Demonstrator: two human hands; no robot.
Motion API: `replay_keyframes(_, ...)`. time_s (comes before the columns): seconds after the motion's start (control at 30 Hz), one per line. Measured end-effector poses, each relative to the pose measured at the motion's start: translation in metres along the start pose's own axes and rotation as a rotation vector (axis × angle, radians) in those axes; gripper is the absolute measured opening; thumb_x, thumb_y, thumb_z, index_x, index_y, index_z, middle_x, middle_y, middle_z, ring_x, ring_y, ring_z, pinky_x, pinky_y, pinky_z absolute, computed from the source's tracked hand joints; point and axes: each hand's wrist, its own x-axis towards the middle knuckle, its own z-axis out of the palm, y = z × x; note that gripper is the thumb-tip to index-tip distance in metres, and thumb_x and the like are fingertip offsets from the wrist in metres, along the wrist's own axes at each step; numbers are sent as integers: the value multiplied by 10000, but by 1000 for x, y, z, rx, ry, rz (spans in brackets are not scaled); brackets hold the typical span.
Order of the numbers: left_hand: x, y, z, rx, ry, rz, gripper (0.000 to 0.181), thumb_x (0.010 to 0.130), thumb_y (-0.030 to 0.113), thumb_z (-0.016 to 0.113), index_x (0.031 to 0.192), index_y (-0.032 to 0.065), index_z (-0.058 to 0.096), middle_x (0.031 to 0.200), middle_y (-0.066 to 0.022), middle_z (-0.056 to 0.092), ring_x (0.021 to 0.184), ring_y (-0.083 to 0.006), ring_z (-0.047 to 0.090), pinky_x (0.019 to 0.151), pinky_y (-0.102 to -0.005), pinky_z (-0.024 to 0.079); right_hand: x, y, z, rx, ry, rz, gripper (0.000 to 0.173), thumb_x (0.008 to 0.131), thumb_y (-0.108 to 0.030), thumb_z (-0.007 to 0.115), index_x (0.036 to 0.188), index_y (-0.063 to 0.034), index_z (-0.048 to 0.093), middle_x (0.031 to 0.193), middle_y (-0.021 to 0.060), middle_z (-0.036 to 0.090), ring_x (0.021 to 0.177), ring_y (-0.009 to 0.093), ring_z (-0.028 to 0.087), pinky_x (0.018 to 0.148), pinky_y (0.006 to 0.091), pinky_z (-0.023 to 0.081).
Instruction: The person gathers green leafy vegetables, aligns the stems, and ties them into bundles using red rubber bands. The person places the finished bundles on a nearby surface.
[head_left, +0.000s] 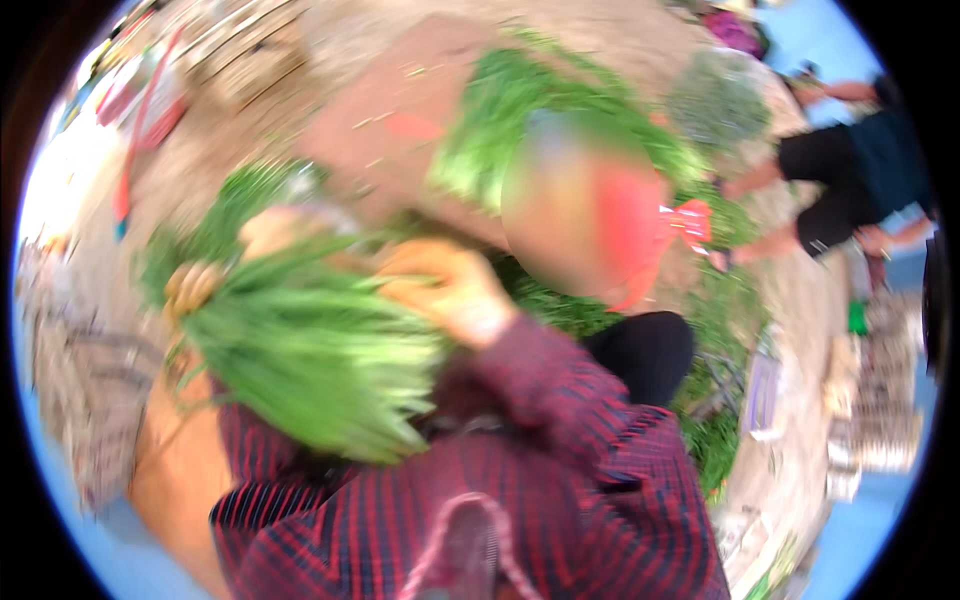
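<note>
A large bunch of long green leafy stalks (322, 337), pale at the cut ends, lies across the front of my body. My left hand (193, 289) is closed around its leafy side at the left. My right hand (442, 285), yellowish and blurred by motion, is at the upper edge of the bunch with its fingers bent; whether it grips a stalk I cannot tell. A second heap of similar green stalks (495, 112) rests on a reddish-brown board (390, 97) ahead. More greens (247, 187) lie beyond my left hand.
Loose greens (712, 442) cover ground at the right, near a purple-and-white packet (763, 394). A person in dark shorts (825, 180) is at the upper right, beside a bagged green bundle (716, 97). Wooden crates (247, 52) stand upper left, near a red-handled tool (139, 127). Stacked boxes (889, 375) stand far right.
</note>
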Motion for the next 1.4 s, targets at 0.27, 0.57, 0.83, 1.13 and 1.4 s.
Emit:
replay_keyframes(0.27, 14, -47, 14, 57, 154, 57, 136, 916, 98, 549, 883, 126, 420, 703, 49, 407, 675, -102, 370, 732, -280, 332, -14, 10, -7, 185, 51, 350, 228, 839, -209, 746, 907, 5, 706, 847, 80, 700, 815, 122, 615, 767, 314, 516)
replay_keyframes(0.57, 13, -37, 14, 19, 10, 62, 73, 949, 145, 507, 982, 87, 479, 825, 23, 454, 772, -132, 406, 786, -333, 370, -35, -7, -49, 205, 91, 265, 300, 857, -272, 703, 981, 0, 724, 928, 55, 703, 911, 127, 609, 873, 299, 456)
replay_keyframes(0.83, 17, -69, 45, 19, 112, 196, 177, 1006, 202, 437, 1100, 58, 477, 873, -14, 467, 845, -175, 447, 939, -380, 400, -25, -6, -61, -108, -36, 140, 436, 908, -176, 612, 1320, -45, 561, 1291, 150, 593, 1213, 249, 544, 1042, 358, 407)
replay_keyframes(1.13, 15, -75, 42, -12, 153, 188, 156, 981, 215, 466, 1078, 93, 472, 864, 16, 435, 851, -154, 427, 924, -371, 366, 15, -7, -18, 19, -400, 395, 371, 900, -168, 662, 1182, 69, 618, 1051, 127, 698, 951, 143, 616, 866, 293, 490)
replay_keyframes(1.4, 21, -86, 34, -1, 184, 184, 139, 955, 199, 502, 1046, 94, 496, 837, 22, 455, 816, -144, 425, 894, -346, 373, -8, 16, -19, 245, -245, 500, 344, 910, -187, 680, 1137, 63, 616, 984, 85, 680, 885, 138, 622, 814, 290, 509)
